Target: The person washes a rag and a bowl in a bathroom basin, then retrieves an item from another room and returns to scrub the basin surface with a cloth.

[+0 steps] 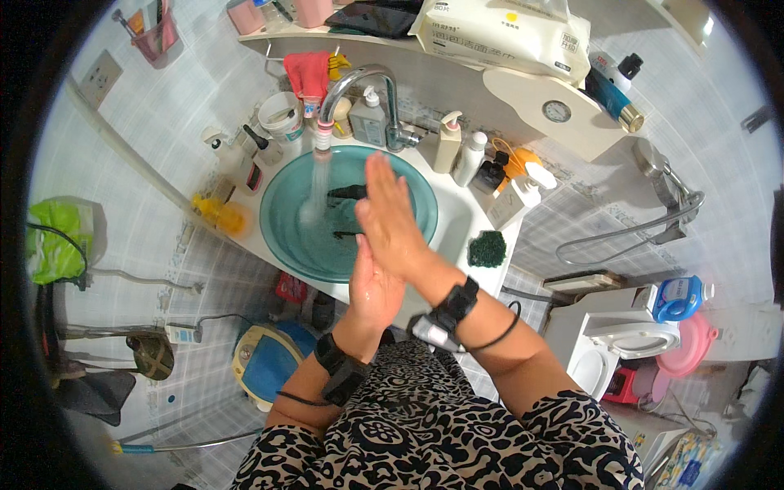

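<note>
My left hand (375, 294) is palm up in front of the teal basin (288, 260), its fingers partly hidden under my right hand. Over the basin's right side, my right hand (392, 226) lies flat across it, palm against palm, fingers pointing away from me. Both look wet, and no object shows between them. Water runs from the curved chrome faucet (392, 92) into the basin, left of my hands. Dark items (348, 192) lie in the basin's water; what they are I cannot tell. Each wrist wears a black strap with a device.
Behind the basin stand a grey pump bottle (367, 119) and a white tub (280, 116). To the right are a white pump bottle (514, 199) and a dark green scouring pad (487, 248). A shelf (361, 40) overhangs the back. A toilet (591, 361) stands at right.
</note>
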The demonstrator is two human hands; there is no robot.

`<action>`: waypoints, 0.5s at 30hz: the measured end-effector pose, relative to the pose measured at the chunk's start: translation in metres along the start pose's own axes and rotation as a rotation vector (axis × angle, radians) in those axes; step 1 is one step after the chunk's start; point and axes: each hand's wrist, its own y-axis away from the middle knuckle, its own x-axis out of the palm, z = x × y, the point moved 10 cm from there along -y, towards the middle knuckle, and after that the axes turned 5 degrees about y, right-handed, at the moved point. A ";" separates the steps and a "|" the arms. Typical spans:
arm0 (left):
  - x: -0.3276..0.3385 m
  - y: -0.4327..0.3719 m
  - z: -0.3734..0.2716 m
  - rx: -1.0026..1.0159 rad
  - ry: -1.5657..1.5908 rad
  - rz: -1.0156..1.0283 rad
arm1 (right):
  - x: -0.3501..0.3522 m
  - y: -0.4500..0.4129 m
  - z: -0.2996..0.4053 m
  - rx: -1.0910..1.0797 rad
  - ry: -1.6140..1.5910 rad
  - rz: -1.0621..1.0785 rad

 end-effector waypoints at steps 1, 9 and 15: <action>0.001 -0.001 0.002 -0.011 0.004 0.009 | -0.005 0.000 -0.022 0.117 0.017 -0.012; -0.004 -0.003 -0.016 -0.010 0.094 0.187 | 0.039 0.033 0.040 -0.199 0.321 0.194; -0.016 -0.004 -0.002 -0.100 0.219 0.103 | 0.030 0.003 0.016 -0.195 0.401 0.170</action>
